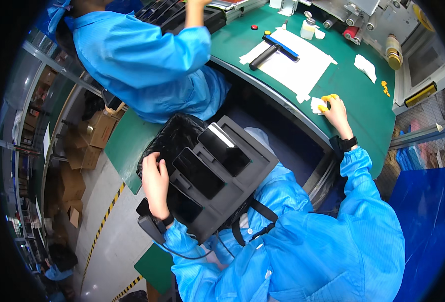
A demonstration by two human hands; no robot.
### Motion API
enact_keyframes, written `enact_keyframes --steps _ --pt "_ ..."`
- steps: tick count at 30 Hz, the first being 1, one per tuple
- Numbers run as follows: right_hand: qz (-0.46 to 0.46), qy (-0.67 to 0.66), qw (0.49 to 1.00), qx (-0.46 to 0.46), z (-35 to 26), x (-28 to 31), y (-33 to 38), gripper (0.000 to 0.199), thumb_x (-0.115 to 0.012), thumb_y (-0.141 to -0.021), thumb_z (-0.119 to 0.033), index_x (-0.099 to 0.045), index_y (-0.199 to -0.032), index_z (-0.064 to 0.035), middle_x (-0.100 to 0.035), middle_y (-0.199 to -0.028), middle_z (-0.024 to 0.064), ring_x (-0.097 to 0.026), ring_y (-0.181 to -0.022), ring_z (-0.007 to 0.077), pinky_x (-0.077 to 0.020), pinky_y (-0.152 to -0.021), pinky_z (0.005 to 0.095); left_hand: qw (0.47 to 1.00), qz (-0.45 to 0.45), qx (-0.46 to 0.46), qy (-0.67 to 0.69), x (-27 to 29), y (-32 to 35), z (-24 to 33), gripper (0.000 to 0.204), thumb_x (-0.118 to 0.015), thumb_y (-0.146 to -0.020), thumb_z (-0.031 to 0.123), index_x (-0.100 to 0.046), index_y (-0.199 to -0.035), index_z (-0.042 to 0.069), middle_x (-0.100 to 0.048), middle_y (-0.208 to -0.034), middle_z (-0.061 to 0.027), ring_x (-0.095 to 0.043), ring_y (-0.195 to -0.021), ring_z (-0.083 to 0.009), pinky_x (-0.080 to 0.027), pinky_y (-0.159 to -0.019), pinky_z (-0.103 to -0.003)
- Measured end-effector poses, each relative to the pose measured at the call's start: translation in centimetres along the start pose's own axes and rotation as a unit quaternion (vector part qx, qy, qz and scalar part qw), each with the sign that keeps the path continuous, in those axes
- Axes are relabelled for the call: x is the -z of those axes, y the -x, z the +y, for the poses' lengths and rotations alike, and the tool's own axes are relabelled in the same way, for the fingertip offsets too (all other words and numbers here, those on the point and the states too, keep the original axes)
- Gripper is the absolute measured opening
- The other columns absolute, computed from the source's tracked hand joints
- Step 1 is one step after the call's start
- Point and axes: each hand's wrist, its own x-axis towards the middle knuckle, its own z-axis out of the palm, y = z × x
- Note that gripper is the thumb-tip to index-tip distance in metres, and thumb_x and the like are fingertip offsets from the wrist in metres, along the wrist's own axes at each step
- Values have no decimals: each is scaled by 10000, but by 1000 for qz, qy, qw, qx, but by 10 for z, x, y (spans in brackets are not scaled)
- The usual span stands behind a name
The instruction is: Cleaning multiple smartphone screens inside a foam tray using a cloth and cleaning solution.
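Note:
A dark grey tray [242, 189] lies tilted in front of my body, holding several black glass-faced, phone-like panels [198, 172] in its recesses. My left hand [156, 185] is at the tray's left corner, fingers bent over the edge; their undersides are hidden. Out to the right, my right hand [337, 115] reaches over the green table [361, 113], with yellow finger cots on its fingertips. Those fingers are closed on a small white wipe [317, 105] near the table's front edge.
On white sheets [293, 70] lies a roller with a blue head [281, 48]. Behind it stands a pump bottle [308, 29]. Loose yellow finger cots [385, 88] and a white wipe stack [365, 68] lie right. A co-worker's blue sleeve [182, 50] is close at left. A black-lined bin [174, 133] adjoins the tray.

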Motion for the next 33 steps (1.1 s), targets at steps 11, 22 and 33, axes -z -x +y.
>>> enact_keyframes --steps 11,22,33 --pt "-196 -519 832 0 -147 1 39 236 -679 -784 -64 -655 -1011 -8 -682 -833 69 -649 -783 115 -514 -703 254 988 -94 -39 113 -38 99 94 245 -593 -819 57 -589 -1058 3 -587 -1062 -157 -576 -947 -337 -466 -829 -409" --pt "-59 -275 863 420 -286 -78 -22 268 -706 -679 -22 -693 -945 -49 -614 -906 105 -581 -849 295 -487 -743 370 987 -102 -81 99 -98 151 99 348 -691 -775 140 -629 -1112 81 -554 -1087 -66 -549 -909 -243 -473 -790 -344" --pt "-272 -226 713 605 -280 -77 16 367 -622 -746 0 -637 -1113 11 -593 -1013 166 -551 -918 318 -474 -797 369 983 -104 -63 137 -99 149 94 328 -669 -782 79 -642 -1109 75 -559 -1072 -73 -559 -897 -244 -482 -793 -338"
